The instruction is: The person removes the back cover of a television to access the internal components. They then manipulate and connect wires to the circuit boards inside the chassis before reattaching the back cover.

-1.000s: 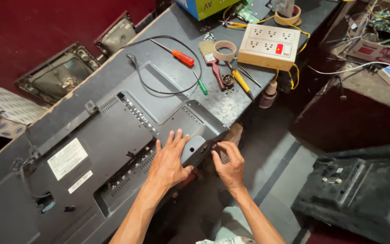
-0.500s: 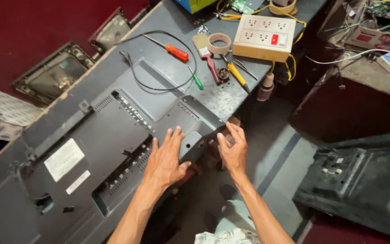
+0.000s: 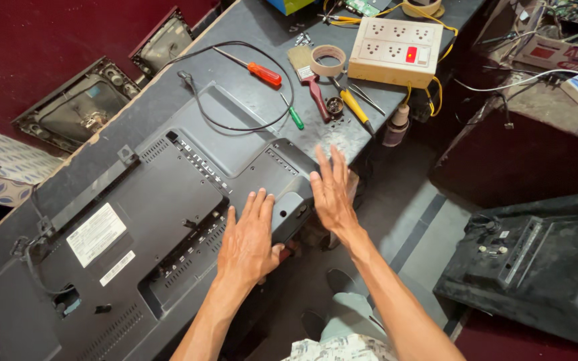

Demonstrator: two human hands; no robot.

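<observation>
The left hand [image 3: 249,241] lies flat and open, gripping nothing, on the dark grey plastic back cover [image 3: 168,220] of a face-down flat television, fingers at its stand mount [image 3: 292,210]. The right hand [image 3: 332,194], open too, presses the mount's far side. The cover remains seated. Beyond the fingertips lie an orange-handled screwdriver [image 3: 252,69] and a green-handled one [image 3: 293,115], unused.

I see a grey worktop [image 3: 262,33] running from near left to far right. Dark red floor [image 3: 28,40] lies on its far left, grey striped tiles [image 3: 409,220] near right, under even light.
</observation>
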